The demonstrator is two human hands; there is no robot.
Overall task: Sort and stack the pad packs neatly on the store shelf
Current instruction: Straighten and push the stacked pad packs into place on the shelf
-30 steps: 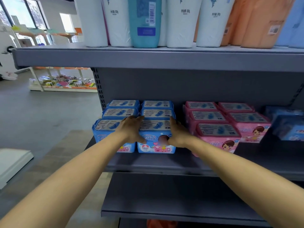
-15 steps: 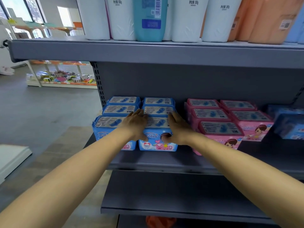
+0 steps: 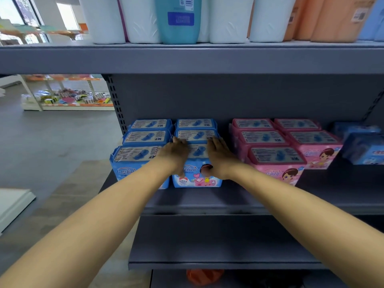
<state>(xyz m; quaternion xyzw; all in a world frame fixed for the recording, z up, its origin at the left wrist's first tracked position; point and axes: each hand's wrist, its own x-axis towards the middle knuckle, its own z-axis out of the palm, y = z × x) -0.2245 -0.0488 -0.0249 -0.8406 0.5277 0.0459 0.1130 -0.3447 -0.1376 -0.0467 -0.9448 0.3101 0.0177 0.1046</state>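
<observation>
Your left hand (image 3: 175, 153) and right hand (image 3: 220, 157) both rest on the front blue pack (image 3: 197, 173), just below the centre of the frame. Your fingers lie fairly straight over its top and reach back to the pack behind, while each thumb hooks down onto the printed front face, so you are grasping the pack from both sides. It stands on the middle shelf (image 3: 207, 199), its picture face towards you, its label facing up, and its long axis running left to right across the frame.

It heads the right column of the blue packs (image 3: 149, 138), which sit in two columns three deep at the left end of the shelf. Its neighbour at the front of the left column touches it. To the right, across a narrow gap, the pink packs (image 3: 276, 159) stand in the same two-column order, also facing you. At the far right edge lie darker blue packs (image 3: 362, 146), blurred. White and teal bottles (image 3: 178, 19) line the upper shelf.

Against the frame a second ago, your hands have slid further back over the pack's top, with the fingertips now at the second pack's front edge, and the front pack sits a little closer to it.
</observation>
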